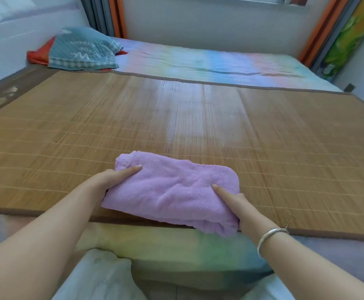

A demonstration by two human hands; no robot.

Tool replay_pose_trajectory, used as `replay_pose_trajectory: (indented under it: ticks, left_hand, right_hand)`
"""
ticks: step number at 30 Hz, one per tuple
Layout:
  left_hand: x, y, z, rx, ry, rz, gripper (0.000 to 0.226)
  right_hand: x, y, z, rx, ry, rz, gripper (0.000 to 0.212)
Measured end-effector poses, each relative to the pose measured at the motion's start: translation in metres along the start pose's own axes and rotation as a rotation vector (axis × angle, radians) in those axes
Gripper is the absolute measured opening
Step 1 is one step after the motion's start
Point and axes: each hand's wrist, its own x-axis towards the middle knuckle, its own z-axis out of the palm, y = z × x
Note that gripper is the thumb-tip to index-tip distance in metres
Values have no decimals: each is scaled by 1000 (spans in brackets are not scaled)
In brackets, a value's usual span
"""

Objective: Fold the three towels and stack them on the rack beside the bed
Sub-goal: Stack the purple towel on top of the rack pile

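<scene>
A folded purple towel (172, 189) lies at the near edge of the bamboo mat (198, 118) on the bed, its near right corner hanging over the mat's border. My left hand (114, 178) grips its left end, thumb on top and fingers hidden underneath. My right hand (235, 202) grips its right end the same way, thumb laid across the top. A silver bangle sits on my right wrist. Only this one towel is in view, and no rack shows.
A teal quilted pillow (83, 50) over a red cloth lies at the bed's far left corner. Pastel rainbow sheet (209, 61) covers the far part of the bed. Walls close in on the left and back; orange-edged curtains (328, 35) hang at right.
</scene>
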Motion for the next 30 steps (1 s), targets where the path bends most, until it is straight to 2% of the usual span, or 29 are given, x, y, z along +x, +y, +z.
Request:
replay_pose_trajectory:
  ticks: [1,4,7,9,10,11,15,17,20,22,26,30]
  left_hand:
    - [-10,1,-8,-15,9,22,77]
    - [-48,-1,-41,-104,85,94,57]
    - [-96,-9,-87,-239,208,166,39]
    - [-133,-26,-132,-318,331,179,40]
    - [-144,-34,-148,-346,375,177,46]
    - [-177,-50,-183,-409,479,189,49]
    - [-272,-89,-269,-554,762,249,31]
    - [-320,-111,-301,-590,888,275,31]
    - [-390,-155,-351,-676,1111,262,48]
    - [-421,-175,-374,-724,1223,260,41]
    - [-469,-207,-420,-810,1391,234,51]
    - [-491,-233,-463,-915,1464,294,43]
  right_hand:
    - [-4,-6,4,-13,-32,-26,111]
    - [-37,-34,33,15,-239,-70,63]
    - [-70,-62,79,48,-405,-131,38]
    - [-94,-90,123,30,-450,-206,47]
    - [-102,-100,137,28,-444,-240,59]
    - [-125,-122,173,-13,-505,-287,72]
    - [-177,-175,273,-57,-665,-426,109]
    - [-220,-197,321,-75,-767,-487,101]
    - [-303,-224,393,-91,-903,-638,67]
    - [-339,-239,432,-62,-943,-715,68]
    - [-402,-260,505,-33,-1043,-777,70]
    - [-447,-279,562,-1,-1164,-788,70]
